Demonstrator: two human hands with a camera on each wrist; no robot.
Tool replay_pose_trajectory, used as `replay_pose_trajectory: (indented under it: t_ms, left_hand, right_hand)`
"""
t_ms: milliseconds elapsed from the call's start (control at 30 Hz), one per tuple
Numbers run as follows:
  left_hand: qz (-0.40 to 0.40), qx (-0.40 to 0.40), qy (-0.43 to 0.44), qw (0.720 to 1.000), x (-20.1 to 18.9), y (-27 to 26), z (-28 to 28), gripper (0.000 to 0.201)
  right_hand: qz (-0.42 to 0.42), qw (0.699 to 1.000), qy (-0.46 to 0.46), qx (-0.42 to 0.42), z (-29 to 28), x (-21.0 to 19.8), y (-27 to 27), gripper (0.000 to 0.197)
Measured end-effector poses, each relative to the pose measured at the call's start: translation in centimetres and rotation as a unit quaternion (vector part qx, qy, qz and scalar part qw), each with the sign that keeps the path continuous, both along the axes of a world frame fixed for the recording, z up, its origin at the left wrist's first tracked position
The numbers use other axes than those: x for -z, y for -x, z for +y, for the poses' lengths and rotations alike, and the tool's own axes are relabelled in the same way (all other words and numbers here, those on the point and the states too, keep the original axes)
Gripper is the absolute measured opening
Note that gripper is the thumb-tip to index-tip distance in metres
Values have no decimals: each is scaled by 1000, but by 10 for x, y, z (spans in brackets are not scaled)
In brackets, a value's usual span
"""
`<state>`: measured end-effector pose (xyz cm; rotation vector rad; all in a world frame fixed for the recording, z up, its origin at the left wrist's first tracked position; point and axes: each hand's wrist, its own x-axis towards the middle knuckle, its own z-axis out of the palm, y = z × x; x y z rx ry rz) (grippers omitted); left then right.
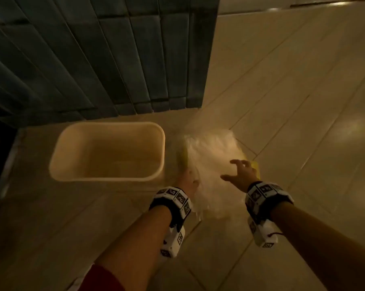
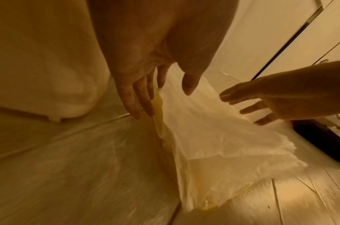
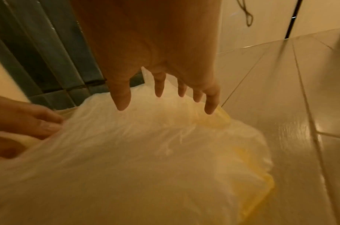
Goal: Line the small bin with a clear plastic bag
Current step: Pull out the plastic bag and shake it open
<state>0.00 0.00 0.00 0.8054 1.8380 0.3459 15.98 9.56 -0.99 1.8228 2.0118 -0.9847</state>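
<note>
Head view: bin (image 1: 109, 152) stands upright on the tiled floor (image 1: 282, 101), mouth up, nothing lining it, close to the dark tiled wall (image 1: 93, 59). Bag (image 1: 213, 156) is just right of the bin, billowed out and blurred, with a yellow strip along its edges. My left hand (image 1: 189, 178) is at the bag's left edge; in the left wrist view my fingers (image 2: 140, 97) point straight down beside the yellow strip, thumb apart (whether they pinch the plastic, I cannot tell). My right hand (image 1: 241, 173) is over the bag's right side, fingers (image 3: 159, 86) spread and straight, gripping nothing.
</note>
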Motion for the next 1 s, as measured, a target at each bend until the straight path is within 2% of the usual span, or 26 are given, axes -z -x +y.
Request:
replay_pose_trajectory:
  t_ms: [133,233,333,467,567,667,767,833,900,933,1000]
  left_hand:
    - [-12,-53,-16,998,29,2,13,83]
    - [-12,-69,-47,996,33,1,24,91]
    - [7,-45,-57,997,22,1,31,80]
    - [44,-8,-95,994,10,-3,41,49]
    - [85,18,-152,985,-15,-6,48,33]
    - [102,45,-223,968,-45,-10,53,30]
    - [104,82,-283,950,-69,-16,54,38]
    - [113,118,-326,931,-85,-19,53,45]
    - [132,159,-356,911,-102,-19,53,49]
    - [153,185,-362,901,-110,-18,53,47]
    - [183,217,-391,876,-128,-14,50,42]
  right_hand:
    - [55,993,-41,93,19,24,-1,85]
    - [107,981,-23,162,28,33,0,92]
    - [109,975,32,194,35,23,-1,90]
    - [120,981,77,132,38,4,4,65]
    - [177,971,75,142,36,-14,14,70]
    - [287,933,108,186,34,-48,29,80]
    - [399,887,124,198,34,-92,38,89]
    - [443,871,85,196,33,-116,43,89]
    - [457,868,6,194,34,-134,48,85]
    - [465,863,-34,196,35,-142,49,78]
    - [496,842,-95,189,37,-158,49,53]
